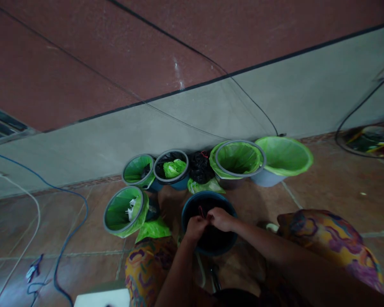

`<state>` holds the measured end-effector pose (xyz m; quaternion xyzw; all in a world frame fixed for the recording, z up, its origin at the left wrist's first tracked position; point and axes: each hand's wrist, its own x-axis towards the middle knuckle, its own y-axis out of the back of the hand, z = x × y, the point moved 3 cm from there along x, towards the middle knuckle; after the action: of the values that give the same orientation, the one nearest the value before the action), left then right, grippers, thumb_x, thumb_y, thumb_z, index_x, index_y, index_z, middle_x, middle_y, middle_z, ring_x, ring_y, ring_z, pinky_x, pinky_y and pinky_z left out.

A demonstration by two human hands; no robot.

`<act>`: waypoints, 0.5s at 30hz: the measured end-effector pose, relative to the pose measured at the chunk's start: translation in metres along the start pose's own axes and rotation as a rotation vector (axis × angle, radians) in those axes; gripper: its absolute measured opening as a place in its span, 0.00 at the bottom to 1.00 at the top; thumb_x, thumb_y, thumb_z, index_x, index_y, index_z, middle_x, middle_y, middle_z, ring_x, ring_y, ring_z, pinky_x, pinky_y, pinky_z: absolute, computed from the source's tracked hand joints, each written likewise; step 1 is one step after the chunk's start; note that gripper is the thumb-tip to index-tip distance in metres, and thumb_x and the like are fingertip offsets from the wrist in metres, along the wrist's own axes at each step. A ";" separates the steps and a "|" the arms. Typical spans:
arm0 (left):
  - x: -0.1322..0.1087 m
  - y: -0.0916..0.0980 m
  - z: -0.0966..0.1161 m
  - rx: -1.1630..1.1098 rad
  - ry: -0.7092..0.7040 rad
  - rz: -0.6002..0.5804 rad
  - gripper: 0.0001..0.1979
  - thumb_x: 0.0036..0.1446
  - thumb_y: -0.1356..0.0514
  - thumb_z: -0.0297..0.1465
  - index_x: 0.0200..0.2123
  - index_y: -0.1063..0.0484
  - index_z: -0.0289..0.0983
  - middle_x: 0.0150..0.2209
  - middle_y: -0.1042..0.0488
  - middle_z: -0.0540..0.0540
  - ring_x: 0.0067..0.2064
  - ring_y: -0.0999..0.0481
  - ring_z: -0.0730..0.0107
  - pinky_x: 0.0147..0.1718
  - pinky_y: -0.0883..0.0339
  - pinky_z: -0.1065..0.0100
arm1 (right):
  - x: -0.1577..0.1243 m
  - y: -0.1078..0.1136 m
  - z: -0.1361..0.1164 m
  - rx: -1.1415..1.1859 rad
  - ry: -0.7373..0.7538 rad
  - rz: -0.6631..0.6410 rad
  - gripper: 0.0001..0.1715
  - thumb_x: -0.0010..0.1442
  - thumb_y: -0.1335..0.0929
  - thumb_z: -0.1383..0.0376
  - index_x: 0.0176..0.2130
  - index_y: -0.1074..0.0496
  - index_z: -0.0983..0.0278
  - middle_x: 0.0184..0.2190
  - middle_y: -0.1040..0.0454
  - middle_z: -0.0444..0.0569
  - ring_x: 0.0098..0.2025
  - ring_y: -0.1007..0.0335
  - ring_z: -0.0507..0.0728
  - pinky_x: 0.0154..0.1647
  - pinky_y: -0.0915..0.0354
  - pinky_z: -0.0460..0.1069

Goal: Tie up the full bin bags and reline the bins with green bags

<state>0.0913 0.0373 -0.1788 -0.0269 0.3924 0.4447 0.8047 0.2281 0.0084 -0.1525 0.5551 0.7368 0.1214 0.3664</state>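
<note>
My left hand (196, 227) and my right hand (222, 218) meet over a dark blue bin (192, 204) on the tiled floor between my knees. Both hands are closed, fingers pinched on a dark bag (214, 241) inside the bin, with a thin red strip showing between them. My knees in bright patterned cloth (320, 238) flank the bin.
Several small bins lined with green bags (239, 158) stand along the grey wall, one more (123, 209) at the left. A tied black bag (200, 167) sits among them. A loose green bag (152, 229) lies by the bin. Blue and white cables (73, 221) run across the floor at left.
</note>
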 end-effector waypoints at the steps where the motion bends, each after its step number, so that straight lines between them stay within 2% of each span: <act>1: -0.001 0.001 0.002 0.100 -0.080 0.040 0.16 0.49 0.37 0.39 0.19 0.34 0.36 0.18 0.37 0.54 0.22 0.39 0.77 0.24 0.50 0.72 | 0.000 0.000 0.001 -0.001 -0.009 -0.011 0.17 0.54 0.35 0.74 0.39 0.19 0.69 0.37 0.19 0.55 0.40 0.25 0.57 0.37 0.39 0.45; 3: -0.006 0.004 0.006 0.289 -0.190 0.117 0.14 0.53 0.39 0.37 0.21 0.31 0.35 0.20 0.33 0.52 0.25 0.35 0.75 0.26 0.48 0.72 | 0.001 -0.001 0.002 0.004 -0.013 -0.029 0.16 0.54 0.35 0.73 0.39 0.19 0.69 0.34 0.19 0.54 0.36 0.26 0.56 0.34 0.40 0.45; 5: -0.011 0.007 0.010 0.396 -0.220 0.172 0.08 0.55 0.40 0.32 0.25 0.28 0.35 0.24 0.28 0.50 0.28 0.31 0.74 0.28 0.45 0.72 | 0.002 -0.001 0.002 0.013 -0.009 -0.040 0.16 0.54 0.35 0.72 0.38 0.19 0.70 0.31 0.20 0.53 0.33 0.27 0.54 0.31 0.41 0.44; 9: -0.018 0.013 0.015 0.444 -0.217 0.221 0.05 0.56 0.43 0.25 0.31 0.26 0.36 0.31 0.23 0.49 0.34 0.25 0.74 0.32 0.41 0.74 | 0.003 -0.001 0.001 0.009 0.000 -0.048 0.15 0.55 0.35 0.72 0.37 0.19 0.69 0.30 0.20 0.52 0.32 0.29 0.54 0.29 0.43 0.44; 15: -0.019 0.018 0.013 0.513 -0.198 0.260 0.06 0.57 0.42 0.26 0.37 0.26 0.37 0.34 0.21 0.48 0.35 0.23 0.74 0.33 0.39 0.74 | 0.003 0.003 -0.003 -0.046 0.020 -0.029 0.16 0.55 0.35 0.73 0.38 0.18 0.67 0.29 0.21 0.50 0.30 0.30 0.53 0.29 0.44 0.44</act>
<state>0.0799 0.0403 -0.1519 0.2711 0.4118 0.4307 0.7559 0.2278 0.0127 -0.1493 0.5344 0.7455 0.1386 0.3734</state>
